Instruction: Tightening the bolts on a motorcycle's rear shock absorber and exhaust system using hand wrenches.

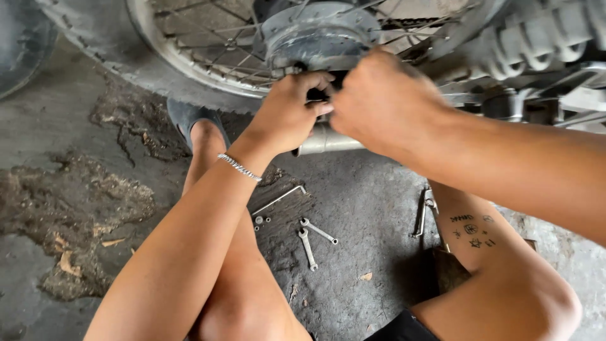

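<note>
Both hands meet at the hub of a spoked motorcycle wheel at the top of the view. The left hand, with a silver bracelet on its wrist, has its fingers curled around a small dark part just under the hub; how tightly they grip it cannot be told. The right hand comes in from the right, pressed against the left one, its fingers folded inward and hidden behind its own back, so whether it holds anything cannot be told. A silver exhaust pipe runs just below the hands, and a coiled shock absorber sits at the upper right. Below, on the stained concrete floor between the person's bare legs, lie 2 small wrenches touching at one end, a long bent L-shaped key near them, and a few small nuts just beside the key. Another wrench lies beside the right leg, which bears small dark tattoos. A foot in a dark sandal rests by the tyre.
</note>
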